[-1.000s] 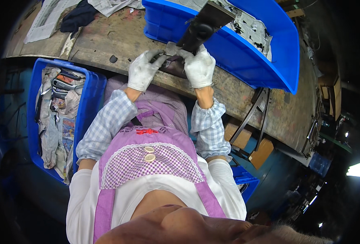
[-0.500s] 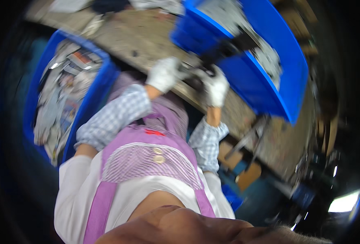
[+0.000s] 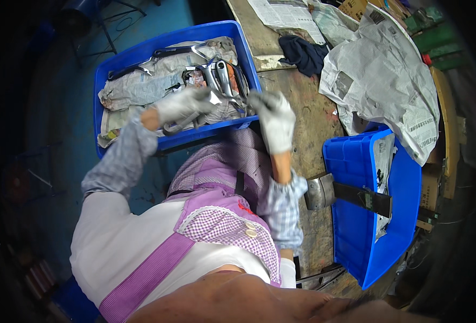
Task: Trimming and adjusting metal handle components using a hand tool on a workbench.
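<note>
Both my hands wear white gloves with greyed fingertips and are over a blue bin (image 3: 176, 141) of metal parts on newspaper. My left hand (image 3: 185, 105) is above the bin's near side, its fingers smeared by motion. At the bin's right rim, my right hand (image 3: 276, 119) has its fingers closed on a silver metal part (image 3: 228, 100), which spans the gap toward my left fingertips. Whether the left fingers grip it, I cannot tell. Beyond lie silver crank-like arms (image 3: 223, 76) and curved pieces with black handles (image 3: 174, 51).
Right of me runs a worn wooden bench (image 3: 308, 129) with a dark cloth (image 3: 302, 55) and crumpled newspaper (image 3: 383, 75). A second blue bin (image 3: 351, 237) stands tilted there, behind a metal fixture with a dark bar (image 3: 362, 198). Blue floor (image 3: 157, 16) shows beyond.
My view and body have turned left. My hands have moved from the bench fixture beside the tilted bin to the left-hand bin of metal parts.
</note>
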Demonstrator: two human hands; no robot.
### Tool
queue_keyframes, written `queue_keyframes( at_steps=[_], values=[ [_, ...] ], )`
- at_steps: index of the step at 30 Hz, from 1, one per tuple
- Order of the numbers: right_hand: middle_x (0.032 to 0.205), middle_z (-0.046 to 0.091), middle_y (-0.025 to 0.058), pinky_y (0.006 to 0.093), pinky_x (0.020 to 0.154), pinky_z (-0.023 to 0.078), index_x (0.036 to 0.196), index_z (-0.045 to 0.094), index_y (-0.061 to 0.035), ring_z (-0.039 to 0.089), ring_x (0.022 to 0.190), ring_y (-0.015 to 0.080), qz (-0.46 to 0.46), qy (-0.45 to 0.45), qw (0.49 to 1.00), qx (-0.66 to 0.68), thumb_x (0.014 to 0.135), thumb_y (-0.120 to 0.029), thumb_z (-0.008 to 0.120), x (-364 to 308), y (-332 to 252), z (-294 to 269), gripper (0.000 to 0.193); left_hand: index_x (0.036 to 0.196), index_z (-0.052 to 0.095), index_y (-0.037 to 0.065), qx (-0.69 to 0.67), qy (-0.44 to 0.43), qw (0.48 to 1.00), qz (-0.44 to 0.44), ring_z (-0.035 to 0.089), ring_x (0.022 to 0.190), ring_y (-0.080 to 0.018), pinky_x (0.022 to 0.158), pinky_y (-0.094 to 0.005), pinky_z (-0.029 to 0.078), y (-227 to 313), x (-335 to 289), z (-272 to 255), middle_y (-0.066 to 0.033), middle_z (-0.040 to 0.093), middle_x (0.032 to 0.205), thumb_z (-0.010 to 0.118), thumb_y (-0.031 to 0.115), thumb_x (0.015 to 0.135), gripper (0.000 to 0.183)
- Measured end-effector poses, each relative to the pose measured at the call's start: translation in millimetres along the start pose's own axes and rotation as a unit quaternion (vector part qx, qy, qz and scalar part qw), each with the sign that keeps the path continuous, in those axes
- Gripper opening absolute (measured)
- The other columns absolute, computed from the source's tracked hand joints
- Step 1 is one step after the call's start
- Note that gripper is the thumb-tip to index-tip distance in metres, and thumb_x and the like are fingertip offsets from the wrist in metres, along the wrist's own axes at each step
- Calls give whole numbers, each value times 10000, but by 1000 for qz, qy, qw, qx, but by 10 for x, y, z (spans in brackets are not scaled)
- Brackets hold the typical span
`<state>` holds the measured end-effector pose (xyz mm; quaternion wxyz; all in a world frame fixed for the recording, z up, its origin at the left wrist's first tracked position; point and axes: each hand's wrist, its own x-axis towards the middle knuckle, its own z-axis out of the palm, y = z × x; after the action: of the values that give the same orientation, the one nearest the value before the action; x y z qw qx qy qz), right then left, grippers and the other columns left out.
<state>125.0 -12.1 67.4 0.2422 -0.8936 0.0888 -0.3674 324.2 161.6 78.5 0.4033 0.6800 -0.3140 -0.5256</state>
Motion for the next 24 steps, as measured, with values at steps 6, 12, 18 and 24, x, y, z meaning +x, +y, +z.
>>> queue_keyframes(
  at_steps=[6, 12, 18, 24],
  values=[
    [1352, 592, 180, 491, 957, 513, 1340, 561, -85, 658, 1050, 407, 109, -177, 968, -139, 857, -312, 721, 358, 150, 548, 556, 1400, 481, -21, 281, 141, 948, 38, 620, 879, -193, 768, -355, 542, -180, 476, -1015, -97, 642, 1013, 736, 276, 915, 623],
    [1184, 695, 114, 516, 916, 503, 1218, 665, -129, 681, 991, 314, 28, -315, 852, -417, 880, -133, 571, 854, -503, -394, 351, 994, 691, 65, 609, -44, 745, 270, 626, 946, -339, 910, -425, 502, -357, 642, -652, -144, 645, 920, 625, 11, 728, 279],
    [915, 717, 104, 514, 901, 522, 955, 734, -124, 692, 870, 292, 26, -292, 799, -525, 847, -134, 646, 1109, -1266, -953, 139, 965, 724, 57, 534, -116, 777, 312, 572, 1091, -340, 1037, -417, 422, -440, 795, -313, -126, 627, 996, 625, -20, 721, 275],
    [901, 704, 107, 479, 849, 524, 944, 723, -88, 680, 842, 270, -75, -276, 825, -488, 827, -106, 634, 835, -1285, -904, 148, 1275, 614, 67, 340, 132, 913, 184, 458, 1342, -350, 1133, -501, 368, -1170, 480, -464, -172, 540, 1365, 611, 197, 930, 368]
  ],
)
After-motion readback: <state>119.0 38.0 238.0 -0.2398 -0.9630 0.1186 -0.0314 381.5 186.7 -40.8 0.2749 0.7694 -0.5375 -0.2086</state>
